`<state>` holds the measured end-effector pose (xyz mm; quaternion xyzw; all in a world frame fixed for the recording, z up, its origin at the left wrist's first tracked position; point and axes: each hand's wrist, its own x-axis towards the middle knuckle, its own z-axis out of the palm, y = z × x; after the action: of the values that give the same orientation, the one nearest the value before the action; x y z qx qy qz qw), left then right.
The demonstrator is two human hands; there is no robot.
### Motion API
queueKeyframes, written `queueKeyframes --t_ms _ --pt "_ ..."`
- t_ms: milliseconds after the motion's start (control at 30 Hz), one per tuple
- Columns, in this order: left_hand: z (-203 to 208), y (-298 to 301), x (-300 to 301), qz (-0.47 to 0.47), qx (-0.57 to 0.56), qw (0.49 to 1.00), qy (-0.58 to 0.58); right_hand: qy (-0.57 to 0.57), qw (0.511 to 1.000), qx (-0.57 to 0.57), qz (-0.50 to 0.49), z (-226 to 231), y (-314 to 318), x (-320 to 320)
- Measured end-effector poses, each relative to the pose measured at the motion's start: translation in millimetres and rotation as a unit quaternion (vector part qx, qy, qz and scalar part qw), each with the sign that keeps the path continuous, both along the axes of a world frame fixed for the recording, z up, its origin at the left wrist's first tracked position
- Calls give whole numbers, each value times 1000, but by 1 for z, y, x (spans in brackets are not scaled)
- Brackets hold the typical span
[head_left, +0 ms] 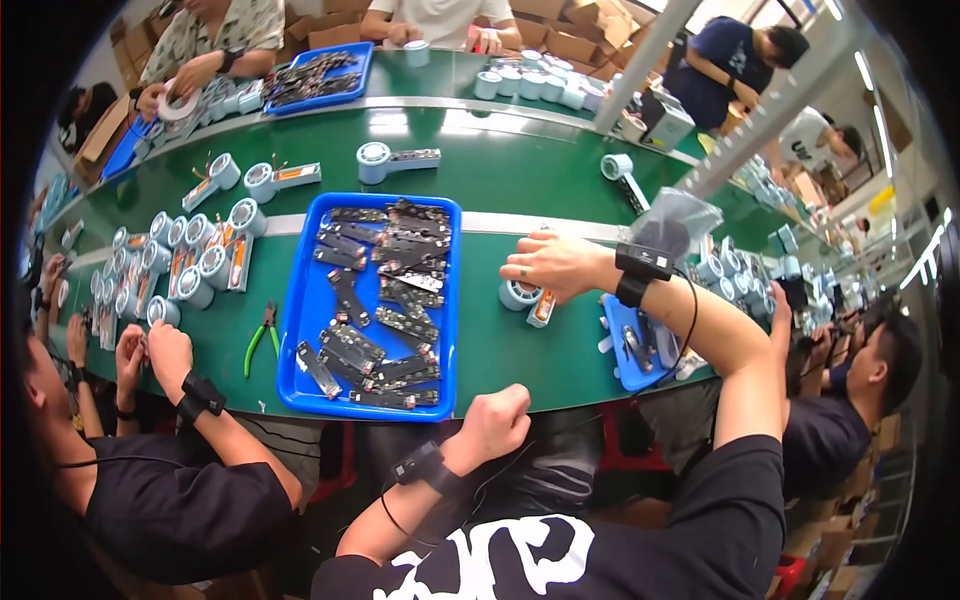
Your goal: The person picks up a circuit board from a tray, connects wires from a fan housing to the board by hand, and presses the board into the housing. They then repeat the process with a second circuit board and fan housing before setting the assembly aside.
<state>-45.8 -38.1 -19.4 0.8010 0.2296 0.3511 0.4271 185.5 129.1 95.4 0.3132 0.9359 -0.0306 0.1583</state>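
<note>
My right hand point(560, 266) reaches over a light-blue handheld fan body point(518, 296), with its fingers bent down around it. The round head and part of the opened handle show below the hand; my fingertips are partly hidden. Close to the table's front edge, my left hand point(495, 425) is curled into a loose fist, and whatever may be inside it is hidden. Left of both hands lies a blue tray point(452, 300) holding several dark, narrow circuit boards point(352, 345). Each of my wrists wears a black band with a small box and cable.
Green-handled cutters point(262, 338) lie left of the tray. Beyond them, several fan bodies point(195, 285) stand grouped. A smaller blue tray point(640, 372) and a clear plastic bag point(675, 222) are at the right. Single fan bodies point(375, 162) lie farther back. Co-workers sit on both sides and opposite.
</note>
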Motion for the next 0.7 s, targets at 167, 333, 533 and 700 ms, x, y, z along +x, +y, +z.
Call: queueKeyframes --t_ms 167,333,533,700 --pt "61 24 32 185 8 978 -92 135 965 225 13 10 -39 28" --pt "44 126 68 318 -4 948 -2 279 824 73 -487 -15 -96 22" --pt "41 154 78 128 -194 966 111 484 660 87 -568 -94 -117 -37" --pt "43 134 77 114 -185 965 145 564 627 125 -523 -107 -99 3"
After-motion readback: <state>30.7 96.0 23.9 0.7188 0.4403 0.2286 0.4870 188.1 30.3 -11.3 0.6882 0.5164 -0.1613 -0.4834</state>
